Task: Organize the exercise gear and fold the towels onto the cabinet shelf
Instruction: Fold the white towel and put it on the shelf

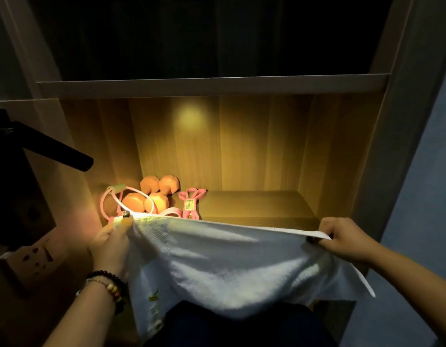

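Towel point(216, 259) stretched between left grip point(111, 244) and right grip point(342, 241).

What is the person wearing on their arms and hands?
The left wrist has beaded bracelets: a dark bead strand and one with coloured beads. The left hand shows a decorated nail. The right hand and forearm are bare, with no sleeves in view.

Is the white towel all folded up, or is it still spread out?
Spread out. The left hand and right hand each pinch an end of the towel's top edge, and the rest hangs loose.
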